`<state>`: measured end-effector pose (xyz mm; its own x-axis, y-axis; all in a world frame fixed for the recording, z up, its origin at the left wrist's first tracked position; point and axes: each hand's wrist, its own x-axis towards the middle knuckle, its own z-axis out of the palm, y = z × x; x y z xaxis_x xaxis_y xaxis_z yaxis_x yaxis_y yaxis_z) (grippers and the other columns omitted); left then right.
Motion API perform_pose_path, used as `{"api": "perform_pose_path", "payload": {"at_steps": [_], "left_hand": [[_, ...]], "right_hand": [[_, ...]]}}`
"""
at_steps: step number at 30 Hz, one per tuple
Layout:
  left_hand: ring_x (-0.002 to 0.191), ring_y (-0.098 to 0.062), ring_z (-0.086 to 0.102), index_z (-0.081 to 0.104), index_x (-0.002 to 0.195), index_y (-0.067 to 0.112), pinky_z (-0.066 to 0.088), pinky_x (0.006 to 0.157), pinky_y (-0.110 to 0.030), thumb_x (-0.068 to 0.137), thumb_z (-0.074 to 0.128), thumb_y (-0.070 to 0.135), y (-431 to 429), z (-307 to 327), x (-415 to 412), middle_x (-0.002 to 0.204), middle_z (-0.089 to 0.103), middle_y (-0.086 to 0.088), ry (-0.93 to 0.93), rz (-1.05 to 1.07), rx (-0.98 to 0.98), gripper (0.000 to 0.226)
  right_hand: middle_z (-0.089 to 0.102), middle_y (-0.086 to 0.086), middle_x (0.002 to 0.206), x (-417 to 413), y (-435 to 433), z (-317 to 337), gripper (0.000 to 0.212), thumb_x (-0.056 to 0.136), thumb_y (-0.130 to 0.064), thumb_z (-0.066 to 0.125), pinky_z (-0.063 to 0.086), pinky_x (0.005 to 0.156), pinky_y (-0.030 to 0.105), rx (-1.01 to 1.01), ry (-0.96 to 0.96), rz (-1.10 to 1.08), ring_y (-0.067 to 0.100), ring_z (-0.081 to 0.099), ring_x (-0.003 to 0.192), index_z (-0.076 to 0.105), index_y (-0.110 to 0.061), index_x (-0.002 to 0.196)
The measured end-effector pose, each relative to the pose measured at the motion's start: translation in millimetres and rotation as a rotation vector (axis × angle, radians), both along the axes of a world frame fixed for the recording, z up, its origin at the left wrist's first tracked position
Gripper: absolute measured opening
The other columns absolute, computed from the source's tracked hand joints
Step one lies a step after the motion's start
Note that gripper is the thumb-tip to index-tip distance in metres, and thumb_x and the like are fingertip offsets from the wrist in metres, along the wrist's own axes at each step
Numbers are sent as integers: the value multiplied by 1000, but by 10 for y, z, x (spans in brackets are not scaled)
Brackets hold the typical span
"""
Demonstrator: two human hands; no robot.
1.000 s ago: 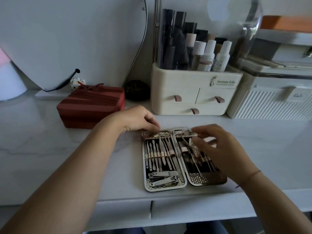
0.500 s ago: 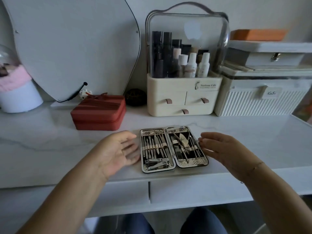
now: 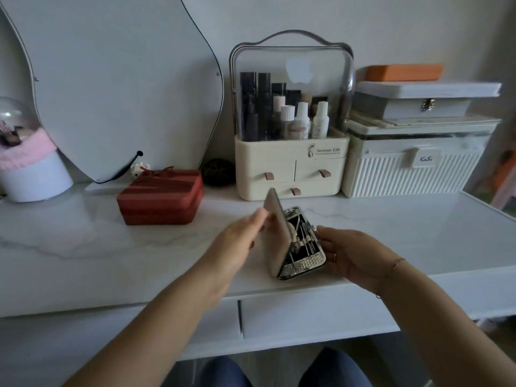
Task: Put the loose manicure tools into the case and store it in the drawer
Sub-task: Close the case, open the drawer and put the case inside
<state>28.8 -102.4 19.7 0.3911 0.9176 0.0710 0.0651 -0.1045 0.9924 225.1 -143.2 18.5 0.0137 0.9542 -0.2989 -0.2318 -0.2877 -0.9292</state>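
Observation:
The manicure case [image 3: 303, 244] lies near the front edge of the white desk [image 3: 83, 247], half folded. Its left half [image 3: 275, 233] stands almost upright, and my left hand [image 3: 240, 241] pushes it from the left with straight, blurred fingers. The right half lies flat and shows metal tools strapped inside. My right hand [image 3: 349, 255] rests against the case's right edge, fingers nearly straight. Two shut desk drawers [image 3: 307, 314] sit under the desktop, just below the case.
A red box [image 3: 160, 196] stands left of the case. Behind it are a cream cosmetics organiser [image 3: 290, 169] with small drawers, a white ribbed box [image 3: 413, 169] with stacked boxes on top, a mirror [image 3: 111, 88] and a white pot [image 3: 30, 174] at far left.
The case lay fully open and flat; now its left half has swung up towards the right half under my left hand. My right hand has moved onto the case's right edge.

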Motion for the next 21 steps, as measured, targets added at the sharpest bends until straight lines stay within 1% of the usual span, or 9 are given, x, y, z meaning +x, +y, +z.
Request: {"api": "perform_pose_path", "payload": {"at_steps": [1, 2, 3, 4, 6, 8, 10, 12, 21], "left_hand": [[108, 14, 50, 61, 115, 27, 35, 92, -7, 86, 38, 52, -46, -57, 55, 120, 60, 18, 123, -41, 121, 45], [117, 13, 43, 55, 126, 26, 28, 95, -2, 83, 37, 56, -77, -125, 99, 132, 53, 15, 246, -72, 222, 55], [128, 8, 34, 46, 135, 24, 23, 101, -4, 82, 36, 60, -89, -209, 139, 142, 43, 12, 372, -87, 319, 65], [136, 2, 25, 38, 141, 24, 18, 108, -11, 82, 37, 65, -97, -292, 169, 150, 33, 10, 491, -89, 422, 72], [143, -5, 11, 27, 146, 27, 11, 115, -22, 80, 41, 72, -101, -421, 192, 155, 18, 10, 641, -79, 594, 81], [144, -5, 5, 22, 147, 29, 8, 116, -23, 78, 49, 68, -90, -461, 202, 156, 13, 12, 666, -76, 661, 83], [144, -5, 5, 23, 147, 30, 8, 115, -21, 80, 55, 59, -74, -455, 201, 156, 13, 12, 648, -72, 686, 80], [144, -3, 4, 23, 146, 31, 8, 113, -20, 80, 57, 56, -57, -451, 203, 157, 12, 13, 657, -82, 700, 79], [144, -3, 0, 23, 146, 31, 9, 114, -23, 81, 56, 56, -25, -497, 217, 157, 11, 13, 691, -108, 715, 77]], "right_hand": [[59, 13, 83, 18, 31, -8, 25, 90, -25, 52, 54, 62, 27, -20, 5, -5, 22, 52, 70, 67, -6, 87], [59, 12, 82, 41, 57, -11, 28, 93, -28, 48, 54, 59, 27, -39, 5, -2, 21, 53, 69, 65, -5, 89], [61, 12, 82, 67, 82, -15, 31, 94, -30, 47, 56, 59, 27, -53, -2, 9, 21, 56, 70, 65, -4, 92], [64, 13, 84, 84, 101, -10, 32, 94, -30, 48, 57, 62, 29, -61, -16, 29, 22, 58, 72, 64, -3, 94], [66, 15, 89, 97, 135, -1, 32, 90, -29, 53, 57, 69, 32, -67, -61, 74, 23, 62, 75, 64, 0, 99], [68, 15, 87, 94, 175, 13, 28, 88, -25, 58, 58, 64, 30, -79, -112, 91, 22, 65, 70, 64, 1, 98], [68, 12, 78, 89, 213, 16, 23, 87, -21, 61, 56, 56, 27, -86, -169, 88, 19, 65, 63, 64, 1, 92], [67, 11, 71, 98, 242, 4, 19, 87, -17, 61, 54, 50, 25, -84, -186, 80, 17, 65, 57, 63, 2, 88], [67, 7, 59, 118, 278, -32, 16, 90, -12, 57, 52, 46, 21, -60, -169, 107, 14, 65, 50, 60, 1, 81]]}}
